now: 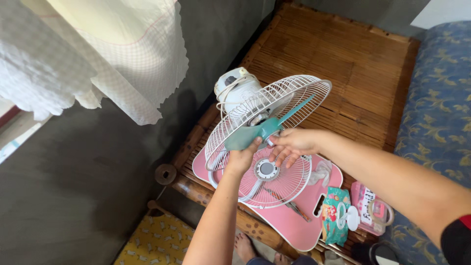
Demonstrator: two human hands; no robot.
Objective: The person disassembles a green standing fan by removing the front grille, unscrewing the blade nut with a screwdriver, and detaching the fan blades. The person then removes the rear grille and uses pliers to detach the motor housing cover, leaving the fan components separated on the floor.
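A white electric fan stands on a bamboo bed, its motor housing (235,88) at the back and its rear wire guard (274,103) tilted toward me. A teal blade (260,130) sits at the hub. My left hand (243,158) grips the blade's lower wing. My right hand (293,144) holds the blade at its centre, fingers curled around the hub. The detached front guard (267,172) lies flat below on a pink board (289,221).
The bamboo bed (343,64) stretches back. Pliers (294,208), a crumpled white cloth (321,172), a green wipes pack (336,213) and a pink box (370,208) lie near the board. A blue patterned mattress (436,113) is at right, white cloth (98,49) hangs at left.
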